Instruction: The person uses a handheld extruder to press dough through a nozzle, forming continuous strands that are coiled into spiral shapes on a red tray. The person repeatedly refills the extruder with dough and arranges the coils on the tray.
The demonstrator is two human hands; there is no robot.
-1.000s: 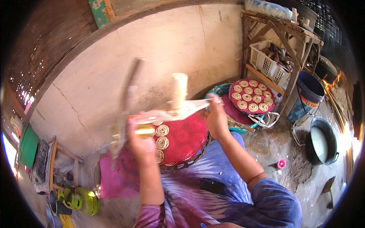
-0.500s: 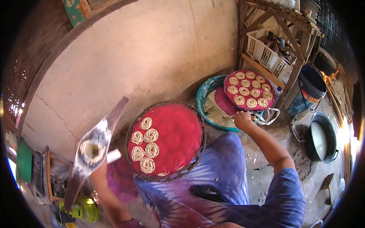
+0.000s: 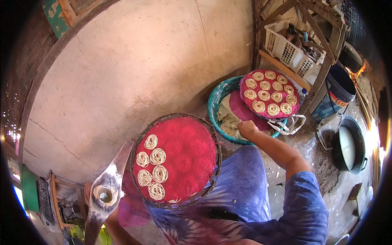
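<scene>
My left hand is mostly hidden beneath a long wooden press, which it holds up at the lower left. The press tapers at its ends, is whitened around the middle and has a round hole there. Over at the teal basin, my right hand is closed, its fingertips down in pale dough. A round tray covered in red cloth rests by my lap, with several coiled noodle rosettes along its left side. Part of the basin lies under a smaller red tray full of similar rosettes.
A white plastic basket stands on a wooden rack at the back right. Beyond my right arm are a dark bucket and a black pot with whitish liquid. Fire burns at the far right. A pale wall closes off the back.
The wooden press and my left hand have moved lower and slightly right in the view. My right hand has shifted a little left, further over the dough.
</scene>
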